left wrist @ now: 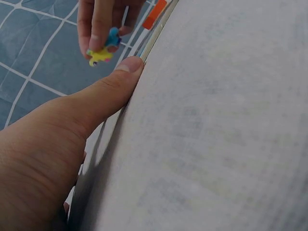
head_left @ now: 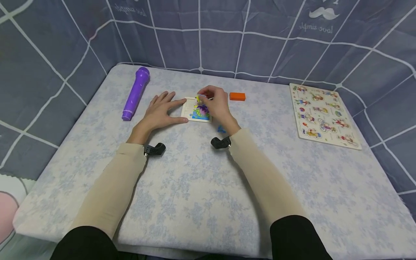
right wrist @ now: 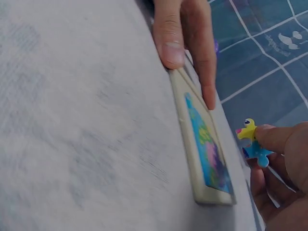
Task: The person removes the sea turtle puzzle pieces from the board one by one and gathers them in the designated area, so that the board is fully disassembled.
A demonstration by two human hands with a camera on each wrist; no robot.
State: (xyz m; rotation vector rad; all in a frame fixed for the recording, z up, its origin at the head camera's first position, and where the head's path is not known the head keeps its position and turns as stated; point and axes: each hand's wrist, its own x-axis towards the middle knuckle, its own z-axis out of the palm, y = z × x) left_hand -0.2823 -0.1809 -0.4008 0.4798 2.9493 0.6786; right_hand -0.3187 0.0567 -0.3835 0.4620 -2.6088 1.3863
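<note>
A small wooden puzzle tray [head_left: 187, 108] lies flat on the table, partly filled with colourful pieces along its bottom and right. My left hand [head_left: 159, 112] is spread beside it, thumb and index finger resting on the left edge at the two corners. Above the tray's upper right, my right hand [head_left: 219, 103] pinches a yellow and blue jigsaw piece [right wrist: 248, 133] between thumb and fingers. That piece is held clear of the tray in the right wrist view. A loose blue piece [head_left: 221, 129] lies on the table by the right wrist, partly covered.
Behind the right hand sits an orange block [head_left: 237, 96]. A purple microphone-shaped tube [head_left: 136, 94] lies to the left. At the far right is a large wooden board [head_left: 325, 115] with several picture pieces. Grey checked cloth [head_left: 221, 47] hangs around the table's back and sides.
</note>
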